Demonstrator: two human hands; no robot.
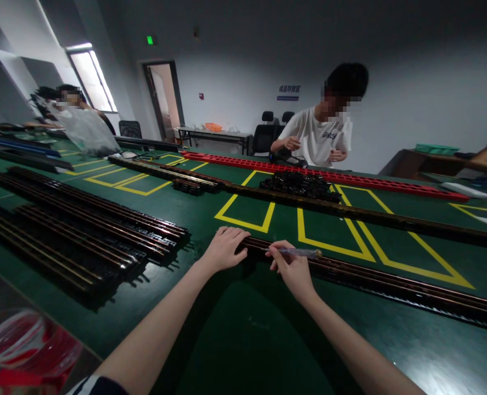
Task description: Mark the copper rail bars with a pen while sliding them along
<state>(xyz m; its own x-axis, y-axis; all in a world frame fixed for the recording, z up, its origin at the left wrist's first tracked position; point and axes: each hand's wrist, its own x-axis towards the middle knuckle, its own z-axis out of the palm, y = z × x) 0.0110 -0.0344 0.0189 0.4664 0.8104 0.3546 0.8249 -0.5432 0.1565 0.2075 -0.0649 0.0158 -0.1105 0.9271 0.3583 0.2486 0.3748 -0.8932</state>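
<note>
A long black rail with copper-coloured strips [375, 275] lies across the table in front of me, running off to the right. My left hand [225, 249] grips its left end, fingers over the top and thumb on the near side. Between the fingers of my right hand [291, 267] is a screwdriver with a clear handle [301, 252], held almost level, its handle end pointing right. The screwdriver's tip is at the rail, close to my left hand, too small to make out clearly.
Stacks of similar black rails [82, 230] lie to the left. Beyond my hands are another long rail [375, 216], a heap of black parts [298, 186] and a red slotted bar [329, 175]. A co-worker in a white shirt [319, 134] stands across the green table [235, 340].
</note>
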